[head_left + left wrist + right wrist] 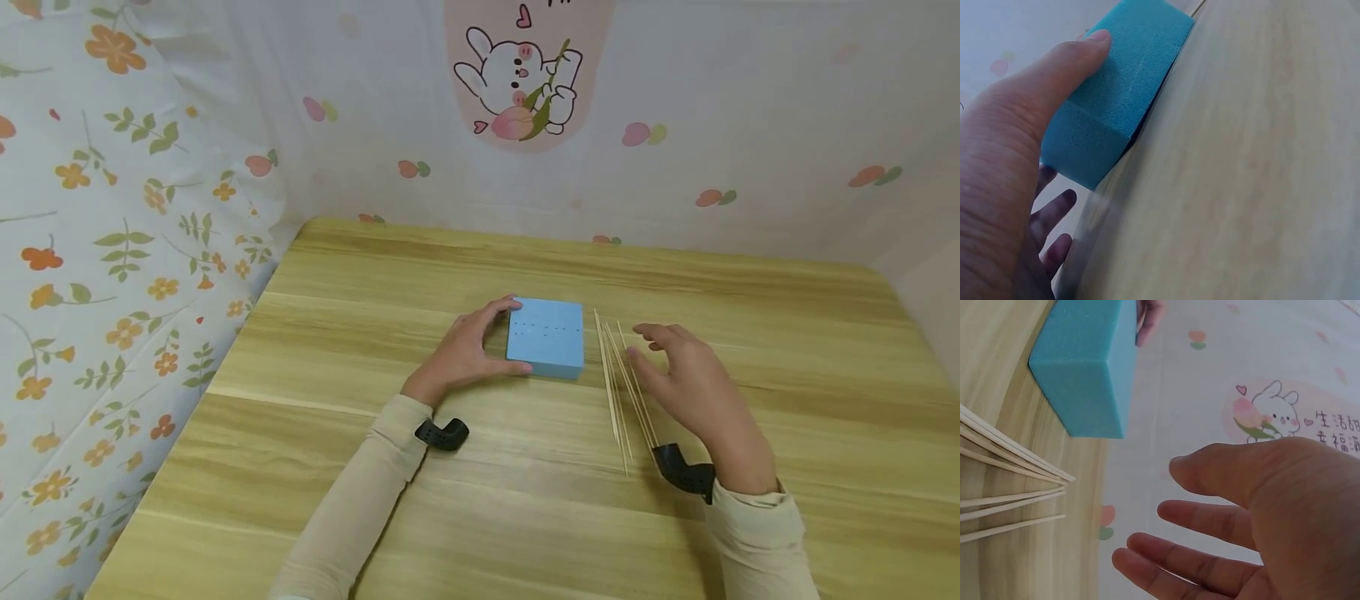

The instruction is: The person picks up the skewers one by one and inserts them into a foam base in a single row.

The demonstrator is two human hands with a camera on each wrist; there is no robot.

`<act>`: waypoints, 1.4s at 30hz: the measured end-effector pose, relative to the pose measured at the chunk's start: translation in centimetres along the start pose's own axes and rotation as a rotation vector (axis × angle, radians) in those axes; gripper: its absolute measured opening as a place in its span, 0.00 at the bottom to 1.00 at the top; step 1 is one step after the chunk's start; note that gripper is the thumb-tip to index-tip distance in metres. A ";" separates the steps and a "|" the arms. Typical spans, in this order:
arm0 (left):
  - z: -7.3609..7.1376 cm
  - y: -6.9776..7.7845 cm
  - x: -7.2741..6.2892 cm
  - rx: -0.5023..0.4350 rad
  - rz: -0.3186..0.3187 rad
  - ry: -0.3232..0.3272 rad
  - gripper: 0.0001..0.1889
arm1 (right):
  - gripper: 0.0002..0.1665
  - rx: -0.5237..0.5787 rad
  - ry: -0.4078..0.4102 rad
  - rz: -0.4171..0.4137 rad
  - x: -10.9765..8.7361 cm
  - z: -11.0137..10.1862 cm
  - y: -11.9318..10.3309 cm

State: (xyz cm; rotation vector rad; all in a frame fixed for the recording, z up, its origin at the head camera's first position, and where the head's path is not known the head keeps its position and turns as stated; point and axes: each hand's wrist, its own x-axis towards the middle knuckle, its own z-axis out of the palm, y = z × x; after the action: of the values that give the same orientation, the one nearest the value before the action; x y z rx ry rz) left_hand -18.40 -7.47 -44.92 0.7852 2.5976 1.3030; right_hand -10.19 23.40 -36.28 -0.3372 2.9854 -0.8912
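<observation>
A blue foam block [546, 337] with small holes in its top lies on the wooden table [525, 517]. My left hand [501, 337] grips its left end, thumb on the near side and fingers on the far side. In the left wrist view the thumb [1079, 56] presses against the block [1119, 94]. Several thin wooden skewers [618, 383] lie fanned out just right of the block. My right hand [639, 343] hovers over them with relaxed, spread fingers and holds nothing. The right wrist view shows the skewers [1004, 469] beside the block [1085, 369].
Floral and cartoon-print cloth walls [675, 125] enclose the table at the back and left [112, 250]. Bare tabletop lies around the block and skewers.
</observation>
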 end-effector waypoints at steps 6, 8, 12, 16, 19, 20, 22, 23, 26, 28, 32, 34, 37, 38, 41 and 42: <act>-0.2 -0.2 0.0 -0.040 -0.010 0.023 0.49 | 0.25 -0.003 -0.081 0.031 0.6 0.8 -0.3; -0.3 -0.3 0.0 -0.040 -0.011 0.029 0.49 | 0.22 -0.018 -0.091 0.036 0.9 1.2 -0.5; -0.4 -0.2 0.0 -0.042 -0.011 0.024 0.49 | 0.13 -0.051 -0.098 0.063 1.1 2.1 -0.6; -0.5 -0.1 -0.1 -0.042 -0.011 0.024 0.49 | 0.12 -0.082 -0.111 0.133 0.8 3.2 -0.9; -0.5 0.0 -0.2 -0.039 -0.008 0.029 0.49 | 0.14 -0.109 -0.093 0.178 0.5 4.0 -1.2; -0.5 0.0 -0.2 -0.038 -0.005 0.028 0.49 | 0.15 -0.118 -0.084 0.189 0.5 4.2 -1.3; -0.5 0.0 -0.1 -0.037 0.001 0.026 0.49 | 0.14 -0.129 -0.069 0.209 0.3 4.5 -1.4; -0.5 0.1 -0.1 -0.034 0.004 0.024 0.49 | 0.13 -0.129 -0.064 0.221 0.3 4.6 -1.4; -0.4 0.1 0.0 -0.026 0.009 0.021 0.49 | 0.11 -0.118 -0.056 0.248 0.3 4.8 -1.4; -0.4 0.1 0.1 -0.018 0.005 0.021 0.49 | 0.11 -0.108 -0.045 0.259 0.4 4.8 -1.4; -0.4 0.0 0.2 -0.015 -0.002 0.022 0.49 | 0.16 -0.099 -0.015 0.254 0.5 4.9 -1.4; -0.4 0.0 0.2 -0.014 -0.007 0.026 0.49 | 0.22 -0.096 -0.004 0.243 0.6 5.0 -1.4; -0.3 0.0 0.3 -0.015 -0.010 0.027 0.49 | 0.27 -0.098 0.013 0.223 0.6 5.1 -1.5; -0.3 0.0 0.3 -0.016 -0.011 0.027 0.49 | 0.28 -0.099 0.019 0.218 0.6 5.1 -1.5; -0.2 0.0 0.3 -0.021 -0.011 0.027 0.49 | 0.28 -0.096 0.015 0.220 0.6 5.1 -1.5; -0.1 -0.1 0.3 -0.022 -0.008 0.027 0.49 | 0.28 -0.095 0.010 0.225 0.6 5.1 -1.4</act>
State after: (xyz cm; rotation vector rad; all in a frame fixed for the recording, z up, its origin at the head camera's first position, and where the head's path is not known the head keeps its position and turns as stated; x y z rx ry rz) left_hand -18.75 -7.43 -44.85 0.7574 2.5996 1.3475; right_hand -10.13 19.35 -39.72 0.0038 3.0016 -0.7337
